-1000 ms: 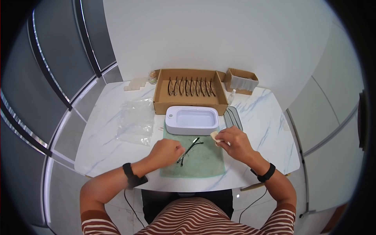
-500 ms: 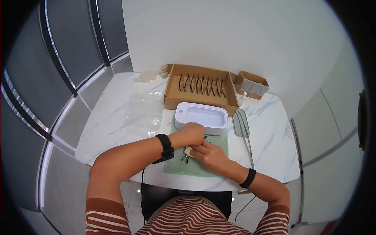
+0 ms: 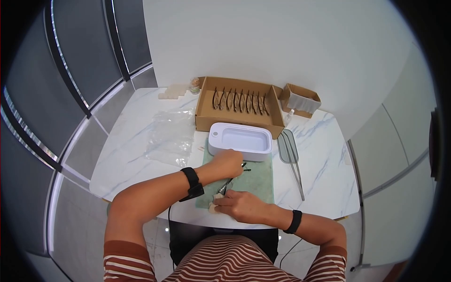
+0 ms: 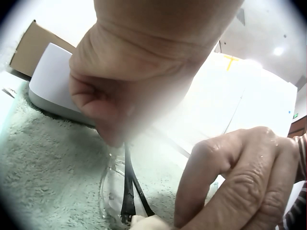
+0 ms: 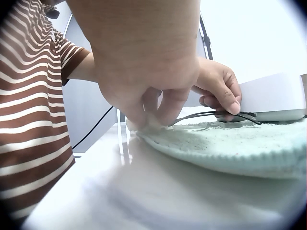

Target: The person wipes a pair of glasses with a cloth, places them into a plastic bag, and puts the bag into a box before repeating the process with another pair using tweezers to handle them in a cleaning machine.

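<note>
A pair of glasses with dark temples [image 4: 128, 191] lies over the green towel [image 3: 260, 188]. My left hand [image 3: 228, 163] pinches it near its far end, thumb on the dark frame [image 5: 244, 115] in the right wrist view. Closer to my body, my right hand [image 3: 246, 207] holds a small cream sponge-like piece [image 3: 213, 208] between thumb and fingers. That piece sits right by the near end of the glasses, at the towel's edge. Clear wet streaks [image 5: 125, 146] show below the right fingers. Part of the glasses is hidden behind the left hand.
A white tub-shaped cleaner [image 3: 239, 152] stands just beyond the hands. Behind it, a cardboard box [image 3: 206, 121] holds several glasses in a row. Clear plastic bags [image 3: 171, 136] lie left; a mesh strainer [image 3: 288, 145] lies right. A smaller box [image 3: 303, 101] stands at the back.
My left hand moved right and forward from beside the glasses and took hold of them. My right hand brought the cream piece left to the glasses, then down toward my body.
</note>
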Available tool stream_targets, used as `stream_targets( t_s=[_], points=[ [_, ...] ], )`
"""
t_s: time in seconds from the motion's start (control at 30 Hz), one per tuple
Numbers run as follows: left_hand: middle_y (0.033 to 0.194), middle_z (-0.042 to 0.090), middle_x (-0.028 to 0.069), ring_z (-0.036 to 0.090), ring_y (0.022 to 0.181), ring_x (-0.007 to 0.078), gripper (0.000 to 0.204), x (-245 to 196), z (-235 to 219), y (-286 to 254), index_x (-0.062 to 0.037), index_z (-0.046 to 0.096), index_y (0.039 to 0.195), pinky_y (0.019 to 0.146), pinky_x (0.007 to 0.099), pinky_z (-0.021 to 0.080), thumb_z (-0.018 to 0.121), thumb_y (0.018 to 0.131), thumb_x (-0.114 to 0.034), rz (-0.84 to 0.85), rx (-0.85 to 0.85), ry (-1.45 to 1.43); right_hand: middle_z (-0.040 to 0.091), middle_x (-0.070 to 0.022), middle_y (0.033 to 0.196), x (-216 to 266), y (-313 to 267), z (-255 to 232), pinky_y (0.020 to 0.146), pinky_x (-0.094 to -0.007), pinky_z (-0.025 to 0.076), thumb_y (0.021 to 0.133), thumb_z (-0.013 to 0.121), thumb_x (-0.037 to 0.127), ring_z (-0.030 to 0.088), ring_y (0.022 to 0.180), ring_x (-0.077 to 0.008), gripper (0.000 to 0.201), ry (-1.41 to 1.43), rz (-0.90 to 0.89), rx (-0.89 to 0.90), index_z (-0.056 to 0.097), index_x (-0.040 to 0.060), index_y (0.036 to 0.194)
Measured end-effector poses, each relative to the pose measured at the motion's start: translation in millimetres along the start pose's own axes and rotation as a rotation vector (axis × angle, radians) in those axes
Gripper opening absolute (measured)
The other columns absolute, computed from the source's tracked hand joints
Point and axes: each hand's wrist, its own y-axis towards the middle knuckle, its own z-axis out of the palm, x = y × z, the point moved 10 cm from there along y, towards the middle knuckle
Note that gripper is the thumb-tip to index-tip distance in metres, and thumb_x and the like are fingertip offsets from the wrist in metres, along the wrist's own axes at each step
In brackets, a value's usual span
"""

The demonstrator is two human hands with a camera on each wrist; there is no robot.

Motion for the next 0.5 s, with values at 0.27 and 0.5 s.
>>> stream_targets(
  t_s=[0.27, 0.5],
  points=[
    [0.080, 0.073, 0.0159, 0.069, 0.076, 0.0371, 0.027, 12.2, -27.7, -63.6, -0.0057, 0.074, 0.078, 0.071, 0.0468, 0.054, 0.068, 0.085, -0.031, -0.031, -0.132, -0.192, 0.071, -0.0018, 0.104, -34.9, -44.4, -48.2, 0.067, -0.0366, 0.055, 0.081, 0.073, 0.011, 0.064, 0.087, -0.0238, 0.020, 0.037, 0.276, -0.010, 0.074, 0.0114, 0.101],
    [0.085, 0.072, 0.0132, 0.069, 0.081, 0.0350, 0.016, 5.1, -15.6, -87.9, -0.0054, 0.072, 0.086, 0.073, 0.0451, 0.054, 0.069, 0.084, -0.021, -0.043, -0.033, -0.211, 0.064, -0.0038, 0.086, -57.3, -54.8, -73.6, 0.062, -0.0395, 0.055, 0.081, 0.073, 0.017, 0.065, 0.079, -0.0265, 0.012, -0.139, 0.365, 0.064, 0.074, 0.0138, 0.093]
  ],
)
